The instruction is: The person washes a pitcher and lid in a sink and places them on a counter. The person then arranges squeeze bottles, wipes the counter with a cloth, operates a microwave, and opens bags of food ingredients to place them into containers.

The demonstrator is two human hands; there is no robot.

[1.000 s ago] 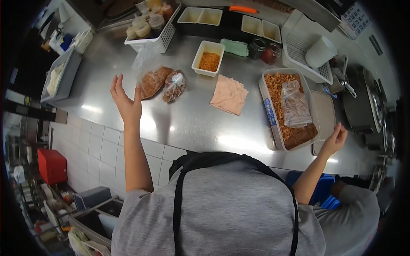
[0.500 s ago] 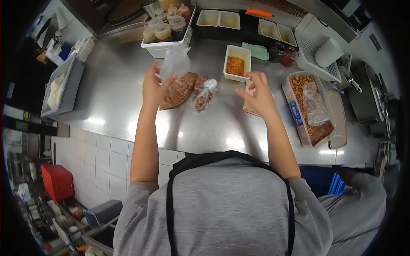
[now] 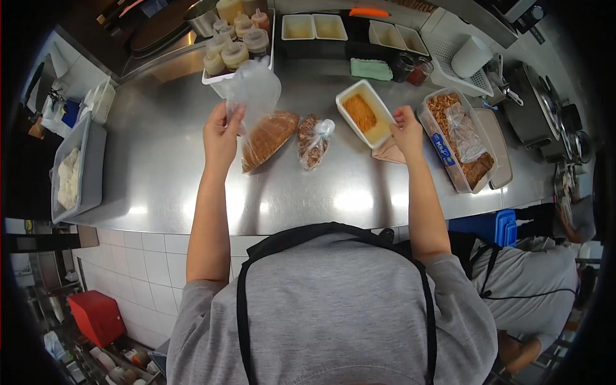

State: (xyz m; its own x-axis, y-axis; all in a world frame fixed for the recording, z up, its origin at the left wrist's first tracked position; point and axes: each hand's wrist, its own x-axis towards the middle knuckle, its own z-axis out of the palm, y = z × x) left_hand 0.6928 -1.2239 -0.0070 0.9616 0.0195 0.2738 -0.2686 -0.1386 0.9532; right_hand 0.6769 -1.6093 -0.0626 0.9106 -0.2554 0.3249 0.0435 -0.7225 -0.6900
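My left hand point(image 3: 221, 136) is closed, pinching the loose top of a clear plastic bag point(image 3: 271, 142). Brown crumbs fill the bag's lower part, which rests on the steel counter. On the right, my right hand point(image 3: 407, 133) grips the near rim of a white rectangular container point(image 3: 383, 131) that is tilted. Orange-brown crumbs lie toward its far end. Between the hands sits a small knotted plastic bag point(image 3: 314, 146) with brown pieces in it. A folded peach cloth point(image 3: 389, 153) lies under the container's near end, partly hidden.
Squeeze bottles fill a white basket point(image 3: 218, 88) at the back. To the right stand a clear tub point(image 3: 443, 154) of brown pieces, jars point(image 3: 403, 67) and a green cloth point(image 3: 371, 69). A grey bin point(image 3: 93, 173) is at far left. Another person point(image 3: 529, 282) is at lower right.
My left hand has closed on the bag's top. My right hand now grips the white container, which has shifted toward me and tilted. The whole view has moved a little.
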